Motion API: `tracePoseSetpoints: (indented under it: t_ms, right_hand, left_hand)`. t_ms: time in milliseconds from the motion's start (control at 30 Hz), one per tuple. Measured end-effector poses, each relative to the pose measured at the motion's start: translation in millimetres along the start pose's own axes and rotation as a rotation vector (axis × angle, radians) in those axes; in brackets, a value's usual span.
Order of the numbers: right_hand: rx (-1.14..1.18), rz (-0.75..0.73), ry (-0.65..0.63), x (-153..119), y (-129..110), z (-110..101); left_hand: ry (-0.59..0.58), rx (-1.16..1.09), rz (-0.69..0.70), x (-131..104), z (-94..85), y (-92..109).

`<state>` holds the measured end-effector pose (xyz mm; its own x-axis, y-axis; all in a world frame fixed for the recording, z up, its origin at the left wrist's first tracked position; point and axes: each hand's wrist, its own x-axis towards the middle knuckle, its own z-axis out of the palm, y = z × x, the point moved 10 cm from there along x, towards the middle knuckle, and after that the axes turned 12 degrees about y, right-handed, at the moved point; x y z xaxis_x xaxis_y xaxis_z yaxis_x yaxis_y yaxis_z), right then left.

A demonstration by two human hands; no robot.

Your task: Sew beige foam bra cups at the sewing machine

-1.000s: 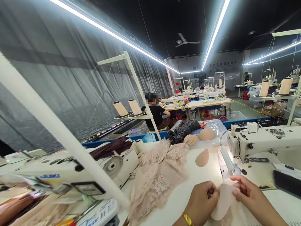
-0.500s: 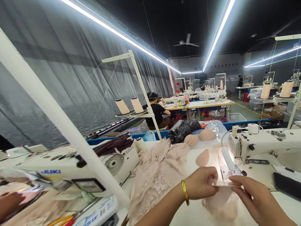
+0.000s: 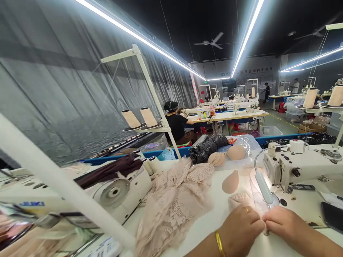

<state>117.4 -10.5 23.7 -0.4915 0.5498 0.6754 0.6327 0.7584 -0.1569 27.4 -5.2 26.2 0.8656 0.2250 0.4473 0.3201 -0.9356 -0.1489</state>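
Observation:
My left hand [image 3: 242, 228], with a gold bracelet and a ring, is closed in a pinch on a beige lace-patterned fabric piece [image 3: 239, 200], which shows just beyond the knuckles. My right hand [image 3: 285, 226] meets it thumb to thumb, its fingers pinched on the same piece; the gripped edge is mostly hidden. Both hands are in front of the white sewing machine [image 3: 284, 167], near its lit work lamp [image 3: 264, 187]. A flat teardrop-shaped beige piece [image 3: 230, 182] lies on the table beyond the left hand.
A heap of beige lace [image 3: 177, 203] covers the table to the left. Beige moulded cups [image 3: 235, 152] and a black plastic bundle [image 3: 209, 148] lie at the back. A phone [image 3: 333, 216] is at the right. A second sewing machine [image 3: 118, 192] and a slanting white pole [image 3: 61, 185] stand left.
Both hands have moved down towards me and closed together. The fabric edge stretched between them has dropped from sight, and its lace part now shows beyond the left hand. The view has turned slightly.

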Motion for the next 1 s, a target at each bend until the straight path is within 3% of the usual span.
tracePoseSetpoints:
  t_ms: [133,267,333,533,1000]
  right_hand:
    - [0.047,0.006,-0.107,-7.4,15.2,-3.8]
    - [0.059,0.101,-0.148,-17.5,30.2,-7.9]
    - [0.042,0.138,-0.210,-22.2,33.5,-5.0]
    - [0.008,0.196,-0.320,-24.9,37.2,-0.6]
    - [0.029,0.238,-0.312,-28.2,42.7,2.1]
  left_hand:
    - [0.032,0.066,-0.059,25.4,18.7,-7.4]
    - [0.267,0.095,-0.116,25.0,8.8,-11.3]
    - [0.323,0.071,-0.128,21.0,3.8,-11.4]
    - [0.305,0.058,-0.141,21.9,0.4,-11.8]
    - [0.304,-0.004,-0.182,22.5,13.9,-9.9]
